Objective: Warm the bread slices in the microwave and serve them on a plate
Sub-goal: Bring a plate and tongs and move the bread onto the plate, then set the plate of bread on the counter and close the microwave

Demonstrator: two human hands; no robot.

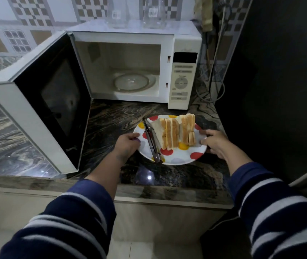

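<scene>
Both hands, left hand (128,142) and right hand (213,142), pinch plate (177,157) rims near counter (111,124) front edge; next we lift bread slices (175,132) into open microwave (130,71).

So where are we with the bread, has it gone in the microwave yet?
Can't tell whether it has been warmed. Done: the microwave door is swung open, and the bread slices sit on the spotted plate beside metal tongs. In hand: the left hand and right hand grip the plate's edges on the counter. The turntable is empty.
</scene>
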